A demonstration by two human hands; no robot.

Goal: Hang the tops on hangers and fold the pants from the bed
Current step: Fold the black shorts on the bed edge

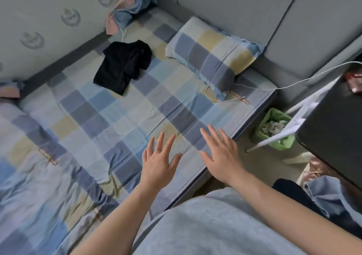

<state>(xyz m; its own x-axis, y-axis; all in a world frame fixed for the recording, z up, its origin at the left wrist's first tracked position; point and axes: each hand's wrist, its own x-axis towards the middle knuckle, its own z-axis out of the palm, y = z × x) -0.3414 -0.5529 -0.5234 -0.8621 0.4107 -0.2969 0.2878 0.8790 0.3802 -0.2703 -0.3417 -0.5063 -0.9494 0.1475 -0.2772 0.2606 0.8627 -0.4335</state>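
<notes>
From the head camera, both hands are stretched out over the near edge of the bed point(121, 106), palms down and empty. The left hand point(158, 162) has its fingers spread apart, with a ring point(157, 149) on one finger, and it is above the checked sheet. The right hand point(221, 156) is also flat with the fingers apart, just beside the left one and over the corner of the mattress; it is not clear whether either hand touches the sheet. A black garment point(122, 66) lies crumpled on the far part of the bed, near the wall and well apart from both hands; its shape is too bunched to tell whether it is a top or pants. To its right a checked pillow point(211, 57) lies against the grey headboard point(235, 10). A white cable point(293, 82) runs from the right side to the bed just beside the pillow. On the floor to the right of the bed stands a green bin point(263, 124) with crumpled paper inside, and the corner of a dark table point(333, 129) is near it. A folded blanket point(29, 176) in the same check lies at the left.
</notes>
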